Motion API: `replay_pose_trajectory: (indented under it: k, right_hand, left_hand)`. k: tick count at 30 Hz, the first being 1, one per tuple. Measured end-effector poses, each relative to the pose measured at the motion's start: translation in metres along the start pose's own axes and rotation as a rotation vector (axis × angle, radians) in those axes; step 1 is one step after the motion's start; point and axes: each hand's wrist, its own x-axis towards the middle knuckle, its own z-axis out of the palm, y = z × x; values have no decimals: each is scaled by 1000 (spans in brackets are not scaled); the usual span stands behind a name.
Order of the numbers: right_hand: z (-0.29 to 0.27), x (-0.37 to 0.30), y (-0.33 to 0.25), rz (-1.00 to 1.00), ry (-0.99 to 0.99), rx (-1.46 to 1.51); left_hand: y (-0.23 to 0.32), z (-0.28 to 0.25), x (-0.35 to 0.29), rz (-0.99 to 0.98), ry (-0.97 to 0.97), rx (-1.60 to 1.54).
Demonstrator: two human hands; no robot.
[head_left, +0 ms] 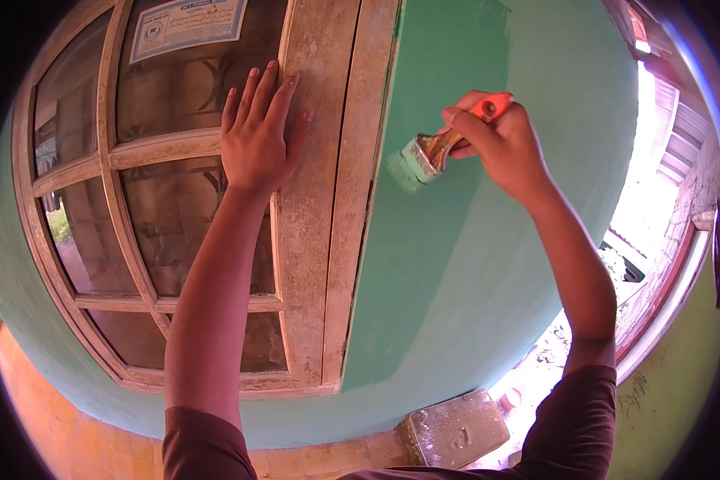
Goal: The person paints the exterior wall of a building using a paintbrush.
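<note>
My right hand (496,144) is closed round a paintbrush (436,152) with an orange-red handle end. Pale green paint coats its bristles, which touch or nearly touch the green wall (536,240). Beside the window, a darker green painted band (428,264) runs down the wall, and the brush is over it. My left hand (258,136) lies flat with fingers spread on the worn wooden window frame (310,208), away from the wall's painted band. Nothing is in that hand.
Dark glass panes (168,216) fill the window, with a printed sticker (187,29) near the top. Below the wall a paint-spattered metal box (456,432) stands on the orange tiled floor (312,458). Bright outdoor light enters at the right, past a green-yellow wall (672,384).
</note>
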Motion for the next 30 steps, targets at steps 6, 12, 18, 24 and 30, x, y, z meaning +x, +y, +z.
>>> replay_pose_trajectory:
  k: [6,12,18,24,30]
  right_hand:
    - [-38,48,9,-18,-149,26]
    - [-76,96,24,-215,136,-170]
    - [-104,92,22,-425,246,-348]
    - [-125,68,41,-271,330,-216]
    - [-121,28,84,-355,132,-320]
  left_hand:
    - [2,-4,3,-5,-17,-10]
    - [5,-1,3,-10,-37,-4]
    - [5,-1,4,-1,-23,-8]
    - [5,-3,4,9,-15,5]
    - [7,-5,5,10,-13,16]
